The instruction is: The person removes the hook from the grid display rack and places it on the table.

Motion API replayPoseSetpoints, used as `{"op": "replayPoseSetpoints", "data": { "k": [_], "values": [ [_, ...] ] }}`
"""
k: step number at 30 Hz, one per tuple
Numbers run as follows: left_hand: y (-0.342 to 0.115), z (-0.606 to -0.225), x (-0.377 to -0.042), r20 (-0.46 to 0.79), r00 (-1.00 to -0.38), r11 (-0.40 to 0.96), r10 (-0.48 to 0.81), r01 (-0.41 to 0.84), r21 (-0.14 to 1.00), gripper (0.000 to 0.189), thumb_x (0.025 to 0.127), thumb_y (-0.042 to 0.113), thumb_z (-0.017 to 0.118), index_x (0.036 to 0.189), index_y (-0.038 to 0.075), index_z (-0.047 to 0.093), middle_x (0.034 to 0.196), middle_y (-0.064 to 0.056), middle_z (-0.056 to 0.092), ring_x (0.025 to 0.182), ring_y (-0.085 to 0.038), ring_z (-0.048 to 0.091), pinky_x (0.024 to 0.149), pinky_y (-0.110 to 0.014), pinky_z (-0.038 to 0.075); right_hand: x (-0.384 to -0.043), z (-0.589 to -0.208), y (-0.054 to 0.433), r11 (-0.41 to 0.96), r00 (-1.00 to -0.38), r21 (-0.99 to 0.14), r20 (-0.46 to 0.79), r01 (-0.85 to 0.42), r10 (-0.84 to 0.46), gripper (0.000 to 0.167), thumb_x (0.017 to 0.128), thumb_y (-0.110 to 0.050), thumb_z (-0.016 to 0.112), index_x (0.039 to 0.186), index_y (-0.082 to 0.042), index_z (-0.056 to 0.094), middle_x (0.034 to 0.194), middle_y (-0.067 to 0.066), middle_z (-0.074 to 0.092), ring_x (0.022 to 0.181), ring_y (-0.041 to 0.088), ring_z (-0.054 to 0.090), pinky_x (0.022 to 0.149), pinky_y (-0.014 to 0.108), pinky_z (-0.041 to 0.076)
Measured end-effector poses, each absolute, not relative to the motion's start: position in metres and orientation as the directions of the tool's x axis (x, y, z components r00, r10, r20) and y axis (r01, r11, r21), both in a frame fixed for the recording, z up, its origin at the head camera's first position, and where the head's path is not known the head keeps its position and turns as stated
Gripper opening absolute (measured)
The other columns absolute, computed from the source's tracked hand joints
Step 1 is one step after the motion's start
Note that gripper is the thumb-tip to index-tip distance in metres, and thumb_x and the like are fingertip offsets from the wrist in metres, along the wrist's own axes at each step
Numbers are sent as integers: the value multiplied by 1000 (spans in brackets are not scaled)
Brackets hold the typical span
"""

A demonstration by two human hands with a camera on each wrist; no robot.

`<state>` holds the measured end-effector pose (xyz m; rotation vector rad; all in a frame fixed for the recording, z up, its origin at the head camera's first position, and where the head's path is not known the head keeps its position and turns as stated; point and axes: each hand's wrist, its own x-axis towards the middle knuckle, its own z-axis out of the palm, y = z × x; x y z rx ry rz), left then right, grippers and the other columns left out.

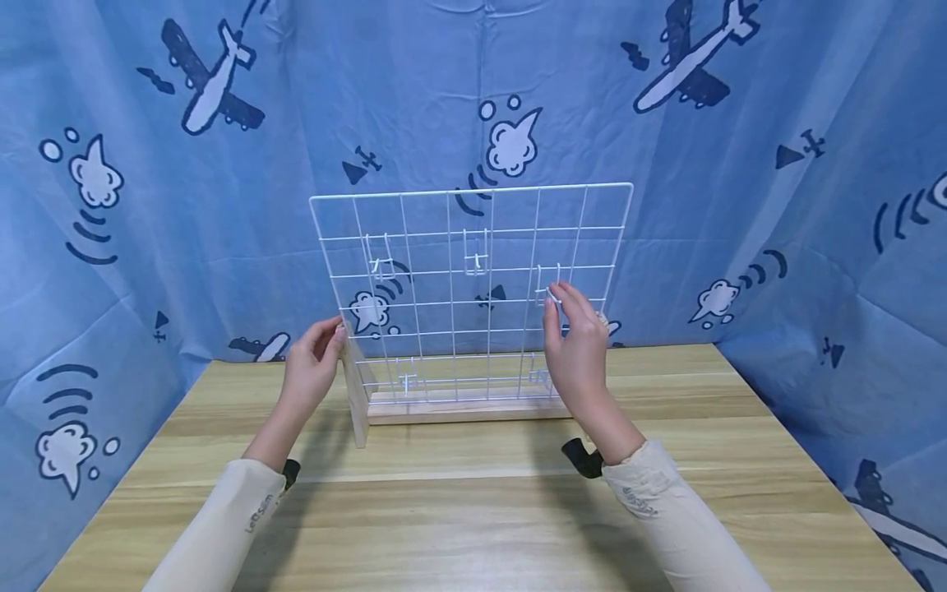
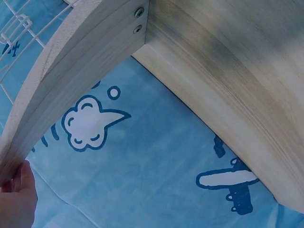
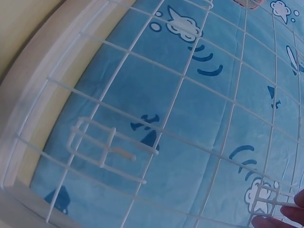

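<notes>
One wooden stand (image 1: 469, 416) bearing a wire grid (image 1: 452, 303) | left side panel (image 1: 356, 382), gripped by left hand (image 1: 312, 362) | right hand (image 1: 579, 349) pinching hook (image 1: 539, 284) at grid's right | likely seating hook; next calls for settling it, then release

Bright light casts soft shadows on the table (image 1: 444, 518); the wrist views look dimmer.

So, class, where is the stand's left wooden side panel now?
In the head view, the left wooden side panel stands left of centre, at the left end of the wooden base board, with the left hand holding its upper end.
</notes>
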<state>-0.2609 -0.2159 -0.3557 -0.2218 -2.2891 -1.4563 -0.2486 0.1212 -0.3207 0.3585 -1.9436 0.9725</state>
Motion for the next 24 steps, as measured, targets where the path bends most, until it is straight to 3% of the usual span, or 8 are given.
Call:
{"op": "replayPoseSetpoints", "data": {
  "k": [7,16,24],
  "values": [
    [-216,-354,-259,417,-905,436,-86,342,833,38,102,16,48,133,-6,50,128,-24,56,121,-29,53,98,-24,46,-249,-319,121,648,-536,-482,834,-590,131,26,95,-4,57,117,7,64,123,25,61,106,36,63,92,50,51],
    [-216,-356,-262,421,-903,451,-84,342,824,36,102,14,48,133,-5,51,128,-22,57,120,-29,54,97,-29,47,-249,-318,121,645,-526,-483,838,-592,145,25,95,-5,59,116,5,66,122,23,62,114,37,58,101,56,42],
    [-216,-355,-260,424,-902,450,-87,344,824,37,102,14,49,133,-6,50,127,-24,57,120,-30,54,99,-36,45,-253,-316,121,644,-448,-430,882,-633,148,21,92,0,61,110,6,69,115,23,65,109,37,62,95,54,48]
  ]
}}
